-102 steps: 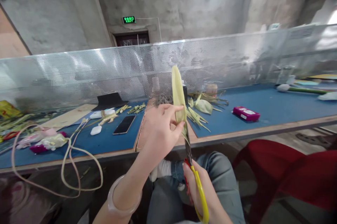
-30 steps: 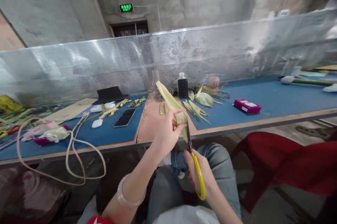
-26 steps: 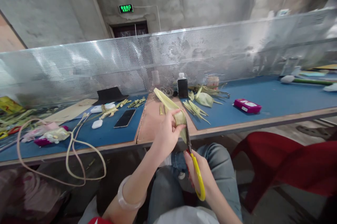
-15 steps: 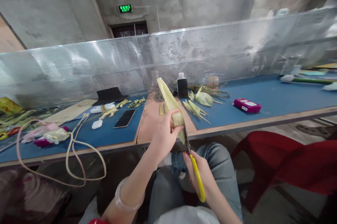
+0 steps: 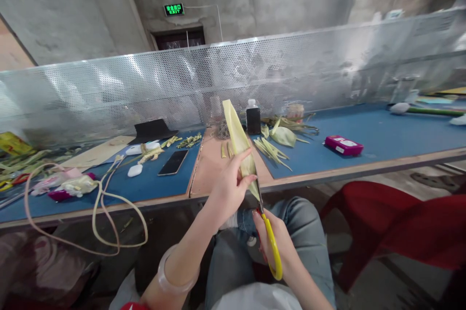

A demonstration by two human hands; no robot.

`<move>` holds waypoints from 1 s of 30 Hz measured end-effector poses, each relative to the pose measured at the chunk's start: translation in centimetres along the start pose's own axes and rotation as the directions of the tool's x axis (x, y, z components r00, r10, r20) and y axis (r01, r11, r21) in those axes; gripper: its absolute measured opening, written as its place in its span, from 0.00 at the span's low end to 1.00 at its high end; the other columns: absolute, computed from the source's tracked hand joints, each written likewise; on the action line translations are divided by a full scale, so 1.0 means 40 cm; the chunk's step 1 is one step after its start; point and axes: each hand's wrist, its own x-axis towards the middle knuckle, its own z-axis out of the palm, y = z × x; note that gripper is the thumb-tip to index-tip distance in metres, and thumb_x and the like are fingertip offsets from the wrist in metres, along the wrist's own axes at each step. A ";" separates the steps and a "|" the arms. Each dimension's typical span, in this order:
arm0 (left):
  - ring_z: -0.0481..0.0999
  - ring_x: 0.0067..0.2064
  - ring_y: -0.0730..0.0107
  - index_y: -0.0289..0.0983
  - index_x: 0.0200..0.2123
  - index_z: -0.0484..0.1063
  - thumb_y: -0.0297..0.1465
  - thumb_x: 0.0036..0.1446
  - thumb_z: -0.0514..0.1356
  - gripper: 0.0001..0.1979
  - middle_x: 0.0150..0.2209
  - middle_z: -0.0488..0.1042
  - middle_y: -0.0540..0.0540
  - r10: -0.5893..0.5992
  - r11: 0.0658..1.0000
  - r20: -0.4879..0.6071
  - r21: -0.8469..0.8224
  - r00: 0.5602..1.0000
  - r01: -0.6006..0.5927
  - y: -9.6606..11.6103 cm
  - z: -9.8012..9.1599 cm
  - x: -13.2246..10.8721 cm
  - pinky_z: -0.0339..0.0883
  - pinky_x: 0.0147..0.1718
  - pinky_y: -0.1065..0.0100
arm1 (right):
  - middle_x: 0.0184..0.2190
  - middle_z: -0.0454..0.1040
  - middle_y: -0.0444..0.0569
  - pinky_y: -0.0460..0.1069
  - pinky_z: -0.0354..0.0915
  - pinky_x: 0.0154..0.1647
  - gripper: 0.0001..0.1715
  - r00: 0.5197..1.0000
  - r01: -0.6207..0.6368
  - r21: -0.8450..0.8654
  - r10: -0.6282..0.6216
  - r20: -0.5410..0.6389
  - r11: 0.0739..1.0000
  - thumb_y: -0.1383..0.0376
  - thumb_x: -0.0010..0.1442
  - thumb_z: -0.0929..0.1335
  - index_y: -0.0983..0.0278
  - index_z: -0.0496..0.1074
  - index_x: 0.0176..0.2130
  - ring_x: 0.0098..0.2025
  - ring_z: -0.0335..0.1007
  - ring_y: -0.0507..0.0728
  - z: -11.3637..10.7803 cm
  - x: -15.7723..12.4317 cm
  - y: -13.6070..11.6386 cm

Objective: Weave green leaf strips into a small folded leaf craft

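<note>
A long, pale green husk-like leaf (image 5: pixel 237 131) is pinched in my left hand (image 5: pixel 233 179), its broad end pointing up and away over the table edge. My right hand (image 5: pixel 274 235) is wrapped round yellow-handled scissors (image 5: pixel 274 247), whose dark blades lie along the right edge of the leaf's lower end. A red inner part of the handles shows beside my fingers. Just beyond the leaf, a couple of short cut pieces (image 5: pixel 224 150) lie on the tan board (image 5: pixel 207 169). Narrow pale strips (image 5: pixel 271 150) and a wider leaf piece (image 5: pixel 284 136) rest on the blue mat to the right.
A dark-labelled bottle (image 5: pixel 253 118) and a glass jar (image 5: pixel 295 112) stand behind. A pink packet (image 5: pixel 343 145) lies right; a phone (image 5: pixel 173 162) and white case (image 5: pixel 135 171) left. Looped cords (image 5: pixel 141 218) hang off the table edge. A red chair (image 5: pixel 393 222) stands at right.
The leaf has turned slightly, its upper tip shifting right and up. The scissors stay at its right edge, with both hands almost in the same place.
</note>
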 end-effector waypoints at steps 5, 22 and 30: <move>0.64 0.27 0.73 0.44 0.59 0.58 0.27 0.56 0.56 0.26 0.28 0.63 0.51 -0.017 0.998 0.040 -0.064 0.999 0.020 0.001 0.006 -0.009 0.65 0.29 0.70 | 0.13 0.55 0.38 0.44 0.50 0.17 0.22 1.000 -0.020 0.028 0.020 0.017 0.999 0.48 0.57 0.59 0.62 0.58 0.24 0.17 0.53 0.49 0.001 0.005 0.013; 0.68 0.30 0.70 0.46 0.59 0.59 0.27 0.56 0.56 0.27 0.30 0.68 0.50 -0.057 0.994 0.092 -0.088 0.994 0.065 0.014 0.015 -0.027 0.68 0.33 0.67 | 0.13 0.54 0.36 0.44 0.49 0.11 0.26 0.982 -0.189 0.141 0.183 0.055 0.972 0.42 0.57 0.56 0.61 0.57 0.27 0.11 0.50 0.48 0.020 0.005 0.036; 0.70 0.32 0.69 0.46 0.59 0.59 0.28 0.55 0.57 0.28 0.37 0.73 0.46 -0.067 0.993 0.118 -0.094 0.991 0.078 0.020 0.028 -0.033 0.68 0.36 0.66 | 0.14 0.55 0.36 0.44 0.51 0.12 0.21 0.990 -0.140 0.160 0.137 0.032 0.977 0.47 0.59 0.58 0.61 0.57 0.27 0.12 0.50 0.48 0.008 0.016 0.037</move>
